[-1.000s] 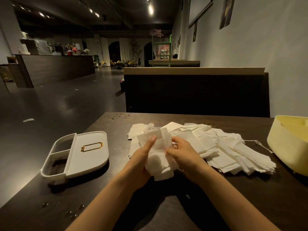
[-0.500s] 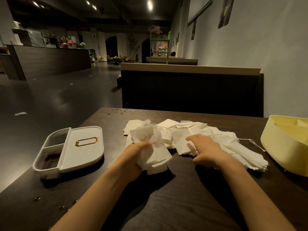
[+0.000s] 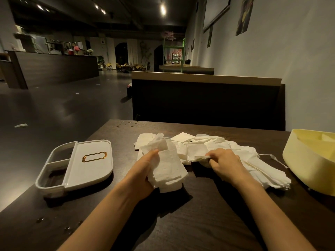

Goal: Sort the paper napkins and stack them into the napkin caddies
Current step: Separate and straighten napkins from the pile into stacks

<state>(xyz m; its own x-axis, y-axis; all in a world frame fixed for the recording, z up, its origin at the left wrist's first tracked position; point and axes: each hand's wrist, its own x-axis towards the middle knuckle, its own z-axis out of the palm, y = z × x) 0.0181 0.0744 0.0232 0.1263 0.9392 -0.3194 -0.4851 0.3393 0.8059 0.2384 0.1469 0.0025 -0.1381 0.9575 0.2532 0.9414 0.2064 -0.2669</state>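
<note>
Dark table (image 3: 199, 225), left hand (image 3: 142, 172) gripping napkins (image 3: 167, 168)

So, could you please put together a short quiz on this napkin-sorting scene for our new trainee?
1. True or false: the white caddy lies left of the napkin pile.
2. What does the left hand hold? A) a bundle of napkins B) a spoon C) nothing
3. What is the right hand doing?
Key: 1 true; 2 A; 3 pinching a napkin at the pile's near edge.
</note>
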